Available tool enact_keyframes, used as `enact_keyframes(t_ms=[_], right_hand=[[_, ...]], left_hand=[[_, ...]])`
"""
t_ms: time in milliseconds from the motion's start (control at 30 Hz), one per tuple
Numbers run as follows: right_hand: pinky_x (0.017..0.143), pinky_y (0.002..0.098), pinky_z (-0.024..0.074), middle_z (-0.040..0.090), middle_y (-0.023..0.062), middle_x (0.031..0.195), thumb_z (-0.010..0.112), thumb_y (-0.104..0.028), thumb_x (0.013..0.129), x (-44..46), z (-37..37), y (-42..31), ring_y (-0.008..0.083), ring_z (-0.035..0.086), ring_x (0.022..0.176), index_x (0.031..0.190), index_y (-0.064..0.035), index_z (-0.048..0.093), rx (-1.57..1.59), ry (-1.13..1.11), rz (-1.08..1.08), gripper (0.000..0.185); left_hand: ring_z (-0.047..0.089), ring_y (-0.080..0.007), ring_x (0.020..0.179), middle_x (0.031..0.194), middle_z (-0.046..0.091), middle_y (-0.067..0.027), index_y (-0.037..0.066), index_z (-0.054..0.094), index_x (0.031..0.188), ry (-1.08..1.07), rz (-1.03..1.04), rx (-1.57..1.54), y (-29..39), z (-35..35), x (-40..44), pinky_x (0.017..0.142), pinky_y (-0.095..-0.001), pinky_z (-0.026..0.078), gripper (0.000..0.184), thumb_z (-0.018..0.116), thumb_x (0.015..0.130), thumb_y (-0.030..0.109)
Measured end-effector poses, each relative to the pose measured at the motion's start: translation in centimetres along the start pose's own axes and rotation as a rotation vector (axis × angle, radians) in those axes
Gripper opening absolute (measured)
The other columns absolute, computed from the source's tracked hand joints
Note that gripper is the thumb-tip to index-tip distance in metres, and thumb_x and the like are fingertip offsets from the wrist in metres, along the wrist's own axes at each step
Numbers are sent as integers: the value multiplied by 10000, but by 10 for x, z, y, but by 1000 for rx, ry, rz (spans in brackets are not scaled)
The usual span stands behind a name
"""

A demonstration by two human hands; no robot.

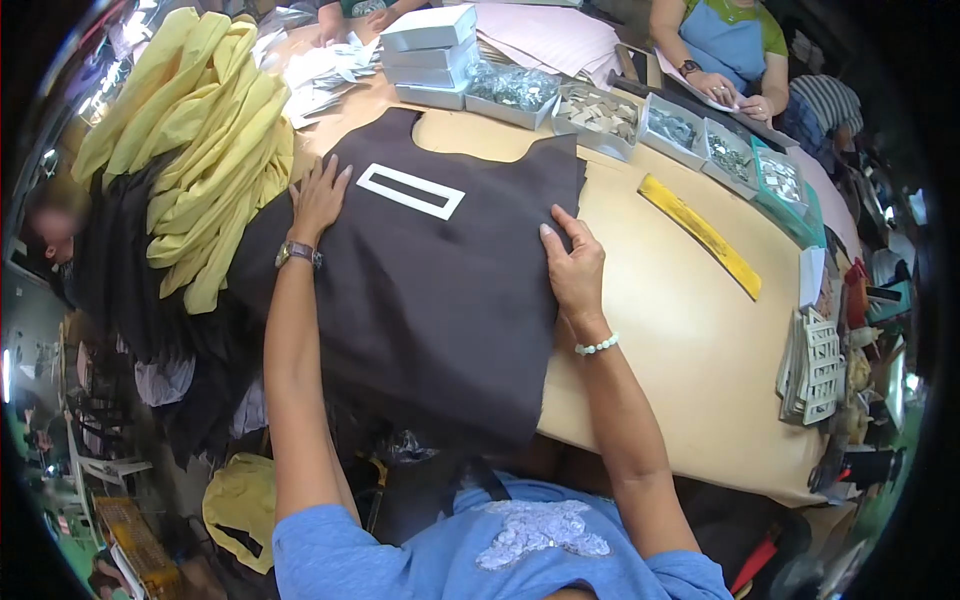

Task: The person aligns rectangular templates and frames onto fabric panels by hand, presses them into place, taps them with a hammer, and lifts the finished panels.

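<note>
A dark cut fabric piece (440,300) with a curved notch in its top edge lies across the table and hangs over the near edge. On its upper part rests a white rectangular frame (410,191) with a long slot. My left hand (320,200) lies flat on the fabric, left of the white frame, with its fingers spread. At the fabric's right edge is my right hand (577,265), thumb and forefinger stretched onto the cloth and slightly apart. Its other fingers are partly hidden.
Yellow fabric (215,140) is heaped at the left over more dark cloth. Small boxes of metal parts (672,130) line the back, beside stacked white boxes (430,50). A yellow ruler-like strip (700,237) lies on the table (660,370). A co-worker (725,50) sits at the back right.
</note>
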State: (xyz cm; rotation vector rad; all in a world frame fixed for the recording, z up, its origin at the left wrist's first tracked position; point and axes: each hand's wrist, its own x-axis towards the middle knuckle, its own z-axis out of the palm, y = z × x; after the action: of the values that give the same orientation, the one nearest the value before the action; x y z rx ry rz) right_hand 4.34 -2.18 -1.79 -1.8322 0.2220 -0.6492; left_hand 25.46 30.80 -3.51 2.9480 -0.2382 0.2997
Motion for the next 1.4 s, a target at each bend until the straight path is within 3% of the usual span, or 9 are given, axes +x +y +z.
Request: enact_keyframes(t_ms=[333,433,533,567,667,967,1033,1200,1400], right_hand=[[959,335,412,597,232,1153,620,-174,837,8,0,15,304,564,1111,1143,82,582,119,17,107,400],[925,310,430,595,209,1142,557,-135,865,8,-2,12,267,596,1010,1216,74,530,55,-6,89,409],[803,284,488,577,172,1115,480,-86,879,11,-10,16,187,593,862,1310,62,425,382,-15,213,459],[547,208,455,565,86,1023,405,-31,886,9,-14,14,52,521,718,1358,13,338,533,-17,229,478],[544,218,468,571,83,1018,452,-6,871,12,-18,15,71,538,692,1337,9,361,502,60,326,475],[703,339,501,618,123,882,669,-148,776,25,-26,29,235,618,751,858,15,670,-195,43,80,183],[741,357,485,623,131,875,664,-178,775,26,-36,20,272,618,767,823,-4,679,-241,31,167,181],[662,337,482,625,108,817,652,-217,772,10,-45,12,244,615,720,802,-40,685,-106,-114,156,182],[625,327,491,611,67,817,672,-164,718,-3,-29,-5,235,608,687,779,-71,679,-292,-118,-201,112]], left_hand=[[254,-381,1349,1452,311,-184,48,345,1393,119,116,16,72,-29,7,1060,-599,187,690,349,920,551],[244,-379,1353,1444,326,-184,57,366,1383,50,157,2,125,-36,-30,1054,-608,193,712,364,902,581],[229,-362,1365,1455,313,-177,64,362,1391,-34,171,-8,137,-21,-39,1068,-603,156,730,370,891,596],[224,-357,1368,1459,306,-175,67,362,1393,-52,161,-48,132,-13,-38,1073,-601,142,734,369,888,599],[216,-352,1373,1464,303,-172,70,381,1388,-80,152,-78,132,-8,-38,1083,-593,102,743,363,880,612],[219,-376,1368,1469,282,-186,178,372,1402,-58,205,32,122,7,-33,1041,-640,144,650,311,907,595],[215,-385,1367,1469,275,-192,222,376,1399,-32,201,13,122,9,-33,1031,-652,153,606,308,916,581],[235,-366,1363,1451,310,-204,57,381,1386,-48,214,-16,124,5,-33,1069,-604,123,843,372,832,692],[241,-361,1361,1452,313,-196,58,388,1381,-44,196,-37,127,2,-36,1070,-597,134,838,364,835,693]])
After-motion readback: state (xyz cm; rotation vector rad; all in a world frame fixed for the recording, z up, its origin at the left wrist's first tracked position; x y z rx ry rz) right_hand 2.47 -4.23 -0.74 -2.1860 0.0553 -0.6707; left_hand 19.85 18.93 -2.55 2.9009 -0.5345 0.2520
